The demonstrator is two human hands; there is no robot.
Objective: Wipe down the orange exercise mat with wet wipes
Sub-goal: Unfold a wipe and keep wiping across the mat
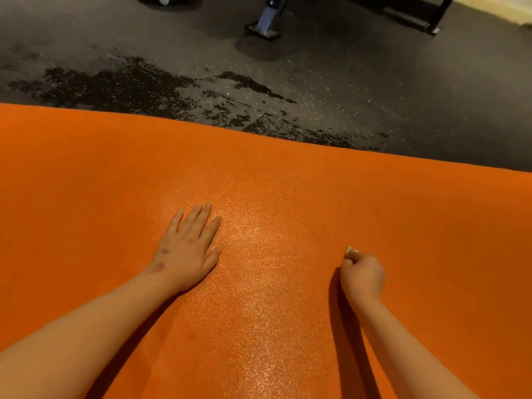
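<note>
The orange exercise mat (288,182) fills the lower two thirds of the view, its far edge running from upper left down to the right. A shiny damp-looking streak runs down its middle between my arms. My left hand (187,249) lies flat on the mat with fingers straight and spread, palm down. My right hand (362,275) is curled into a fist low on the mat, gripping a small bunched white wet wipe (350,251) whose tip pokes out past the fingers. Most of the wipe is hidden inside the fist.
Beyond the mat lies dark speckled gym flooring (374,76) with wet dark patches (138,84) close to the mat's far edge. A metal equipment foot (266,24) stands at the top centre and a black frame base (414,18) at the top right.
</note>
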